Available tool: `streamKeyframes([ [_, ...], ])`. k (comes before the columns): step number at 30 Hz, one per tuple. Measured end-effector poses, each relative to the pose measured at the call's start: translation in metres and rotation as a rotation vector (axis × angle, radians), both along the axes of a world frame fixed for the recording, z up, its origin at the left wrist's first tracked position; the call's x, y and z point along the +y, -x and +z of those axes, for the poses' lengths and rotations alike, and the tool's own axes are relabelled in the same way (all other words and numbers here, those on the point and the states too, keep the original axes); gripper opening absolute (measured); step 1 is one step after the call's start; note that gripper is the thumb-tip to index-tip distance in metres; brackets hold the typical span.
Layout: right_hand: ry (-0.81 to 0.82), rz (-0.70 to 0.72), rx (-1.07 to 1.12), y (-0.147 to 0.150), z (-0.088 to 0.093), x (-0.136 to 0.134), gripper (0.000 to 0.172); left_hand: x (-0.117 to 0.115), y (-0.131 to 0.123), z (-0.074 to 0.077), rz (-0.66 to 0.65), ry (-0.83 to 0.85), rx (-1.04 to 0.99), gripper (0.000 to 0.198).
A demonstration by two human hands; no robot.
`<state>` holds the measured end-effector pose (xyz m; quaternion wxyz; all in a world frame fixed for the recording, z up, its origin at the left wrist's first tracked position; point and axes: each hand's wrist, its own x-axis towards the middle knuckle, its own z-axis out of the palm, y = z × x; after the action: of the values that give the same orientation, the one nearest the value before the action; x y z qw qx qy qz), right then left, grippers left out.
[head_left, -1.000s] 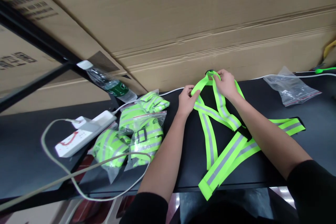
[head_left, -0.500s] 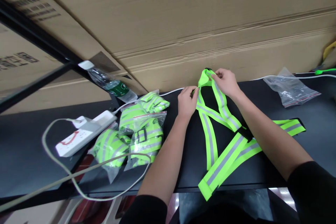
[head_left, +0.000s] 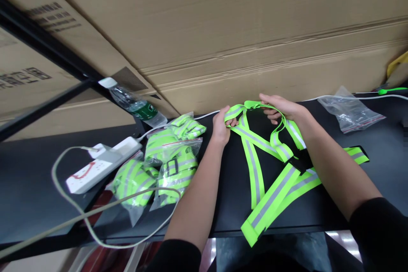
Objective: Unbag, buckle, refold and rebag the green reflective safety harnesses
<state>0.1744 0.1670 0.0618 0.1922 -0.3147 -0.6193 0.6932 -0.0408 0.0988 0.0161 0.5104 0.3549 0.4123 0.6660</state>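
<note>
A neon-green reflective vest (head_left: 253,170) made of straps with grey stripes lies on the black shelf, its far loops lifted off the surface. My left hand (head_left: 222,126) is closed around the left loop, thumb on top and fingers curled under the strap. On the other side my right hand (head_left: 280,108) has its fingers inside the right loop, thumb stretched along the top strap and the band running over the hand. Black buckles join the straps near my right forearm. The near end of the vest lies at the shelf's front edge.
Several clear bags of folded green straps (head_left: 174,174) lie left of my left arm. Beyond them are a white power strip (head_left: 102,165) with a cable and a leaning water bottle (head_left: 137,104). An opened zip bag (head_left: 350,110) lies right. Cardboard (head_left: 255,42) stands behind.
My hands have moved apart, spreading the top loops of the vest. The left hand went left and slightly down; the right went right and down, opening its strap into a wider loop.
</note>
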Motion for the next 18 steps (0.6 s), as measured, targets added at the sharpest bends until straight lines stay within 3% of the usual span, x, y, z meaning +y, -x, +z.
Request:
streamKeyframes([
  [5,-0.320,-0.026,-0.271,-0.001,0.001,0.006,0.043,0.002,-0.001,-0.003,0.010,-0.007,-0.054,0.040],
  [8,-0.434,-0.067,-0.299,-0.001,0.001,0.009,0.027,0.004,0.001,-0.003,0.016,0.012,-0.094,0.027],
  [10,-0.405,-0.076,-0.214,0.001,0.000,0.008,0.028,0.005,0.003,-0.001,0.020,0.027,-0.134,0.030],
  [12,-0.332,-0.091,-0.086,0.004,0.000,0.005,0.030,0.005,0.005,0.001,0.025,0.054,-0.194,0.045],
  [15,-0.121,-0.119,0.158,0.018,0.000,-0.004,0.036,0.005,0.007,0.000,0.021,0.099,-0.295,0.062],
  [18,0.041,-0.197,0.370,0.041,-0.002,-0.016,0.046,0.005,0.007,-0.006,-0.009,0.084,-0.363,0.063],
])
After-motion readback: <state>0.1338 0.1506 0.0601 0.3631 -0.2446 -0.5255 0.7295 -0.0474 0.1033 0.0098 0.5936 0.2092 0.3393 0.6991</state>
